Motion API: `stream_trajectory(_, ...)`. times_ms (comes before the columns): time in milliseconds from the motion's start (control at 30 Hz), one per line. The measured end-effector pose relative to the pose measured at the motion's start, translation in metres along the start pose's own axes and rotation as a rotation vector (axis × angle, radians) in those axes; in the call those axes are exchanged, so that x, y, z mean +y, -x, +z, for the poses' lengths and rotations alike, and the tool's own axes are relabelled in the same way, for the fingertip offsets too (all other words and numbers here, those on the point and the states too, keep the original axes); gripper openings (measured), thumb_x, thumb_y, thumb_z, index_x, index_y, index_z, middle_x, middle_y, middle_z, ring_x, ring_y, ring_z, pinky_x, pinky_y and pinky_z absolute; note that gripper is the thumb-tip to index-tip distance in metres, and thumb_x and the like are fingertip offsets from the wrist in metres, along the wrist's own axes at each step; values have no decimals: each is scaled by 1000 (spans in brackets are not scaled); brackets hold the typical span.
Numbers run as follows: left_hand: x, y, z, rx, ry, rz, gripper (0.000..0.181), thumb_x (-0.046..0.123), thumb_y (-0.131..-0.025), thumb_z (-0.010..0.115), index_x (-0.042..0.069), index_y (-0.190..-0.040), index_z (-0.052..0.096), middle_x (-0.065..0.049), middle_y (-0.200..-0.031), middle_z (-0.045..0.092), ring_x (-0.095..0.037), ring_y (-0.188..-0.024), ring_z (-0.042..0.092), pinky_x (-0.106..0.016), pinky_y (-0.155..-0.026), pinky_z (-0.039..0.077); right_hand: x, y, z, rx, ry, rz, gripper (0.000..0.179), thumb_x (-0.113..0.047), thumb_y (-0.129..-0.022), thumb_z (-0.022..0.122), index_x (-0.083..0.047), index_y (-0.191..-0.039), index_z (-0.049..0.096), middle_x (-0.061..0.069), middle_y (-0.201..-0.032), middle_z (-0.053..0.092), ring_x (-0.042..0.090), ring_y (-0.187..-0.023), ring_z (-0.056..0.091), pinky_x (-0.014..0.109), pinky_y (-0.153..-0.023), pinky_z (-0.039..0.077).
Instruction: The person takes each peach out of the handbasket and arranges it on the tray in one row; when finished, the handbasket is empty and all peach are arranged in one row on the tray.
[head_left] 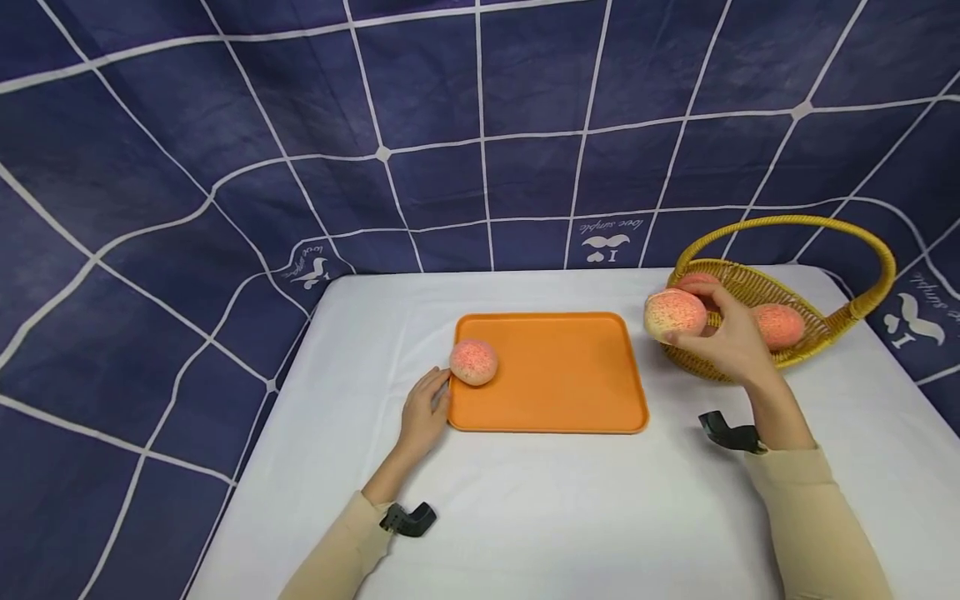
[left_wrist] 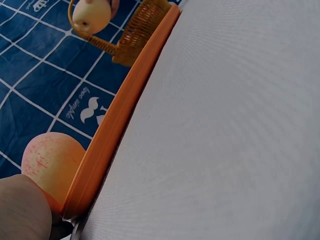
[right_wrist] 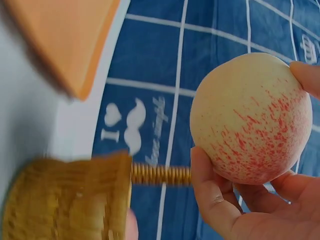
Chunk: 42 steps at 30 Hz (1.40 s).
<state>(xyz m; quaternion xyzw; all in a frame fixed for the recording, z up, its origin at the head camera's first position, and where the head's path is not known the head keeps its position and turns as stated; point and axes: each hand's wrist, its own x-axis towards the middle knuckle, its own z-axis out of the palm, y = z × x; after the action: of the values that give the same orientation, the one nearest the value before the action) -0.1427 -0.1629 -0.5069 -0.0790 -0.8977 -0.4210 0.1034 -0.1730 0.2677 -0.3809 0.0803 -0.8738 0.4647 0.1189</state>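
Observation:
My right hand (head_left: pixel 723 337) grips a pale yellow peach (head_left: pixel 675 314) with red flecks, held in front of the wicker basket (head_left: pixel 813 321). The right wrist view shows fingers and thumb spread round this peach (right_wrist: pixel 252 120). Another peach (head_left: pixel 473 362) sits at the left side of the orange tray (head_left: pixel 558 375). Beside that tray's left rim lies my left hand (head_left: pixel 424 415), its fingertips at the rim close to the peach. In the left wrist view the hand (left_wrist: pixel 22 207) is only partly visible, near the peach (left_wrist: pixel 52 162) and tray edge.
Inside the basket are a peach (head_left: pixel 778 326) on the right and another peach (head_left: pixel 699 282) partly hidden behind my right hand. A tall arched handle (head_left: pixel 787 220) spans the basket. White cloth (head_left: pixel 540 500) covers the table, with a blue checked cloth (head_left: pixel 427 92) hanging behind.

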Motion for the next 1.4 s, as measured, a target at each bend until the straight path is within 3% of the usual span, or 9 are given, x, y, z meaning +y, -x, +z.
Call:
stream_trajectory(100,-1,0,-1,8,3,-8,38,5,-95,56,-4,-133,57,-19,-138,57,-36,-139,42,-55,-117,30,-6,-2,16,-51,33,-33,69,-7,-72,83,1,-133,51,17,-126,55,5,-97,49,5,-75,43)
stream_trajectory(233,-3,2,0,-3,4,-13,38,5,-96,55,-3,-133,57,-19,-138,57,-36,-139,42,-54,-117,31,-13,-5,40,-116,87,-44,71,-11,-70,84,0,-132,53,20,-125,59,19,-100,55,10,-77,44)
stream_trajectory(367,-3,3,2,-3,5,-8,38,5,-96,55,-3,-133,57,-19,-138,56,-36,-139,42,-54,-117,31,-21,-10,65,-189,105,-68,70,-12,-69,84,-1,-131,54,19,-128,57,32,-106,57,32,-85,53)
stream_trajectory(467,-2,2,3,2,6,2,38,5,-96,55,-3,-133,57,-20,-138,57,-36,-138,42,-54,-117,31,-27,-12,84,-228,136,-107,71,-15,-66,85,-4,-130,55,17,-129,57,34,-111,56,50,-93,49)
stream_trajectory(533,-1,1,3,-3,7,4,38,6,-96,55,-3,-133,57,-20,-138,56,-36,-139,42,-54,-117,30,-30,-12,96,-246,156,-138,71,-16,-65,86,-5,-129,57,15,-128,59,33,-113,55,53,-98,45)
stream_trajectory(967,-1,-2,4,-2,-2,4,38,6,-96,55,-3,-133,57,-19,-138,57,-36,-138,43,-54,-117,30,-41,-16,158,-397,177,-240,72,-15,-62,82,-5,-128,57,13,-131,58,33,-122,47,51,-100,44)
stream_trajectory(1400,-1,0,1,9,-4,5,38,6,-96,56,-3,-133,57,-19,-138,57,-36,-138,43,-54,-117,31,-44,-20,181,-437,185,-269,73,-14,-61,84,-3,-128,58,15,-132,58,34,-122,46,50,-101,44)
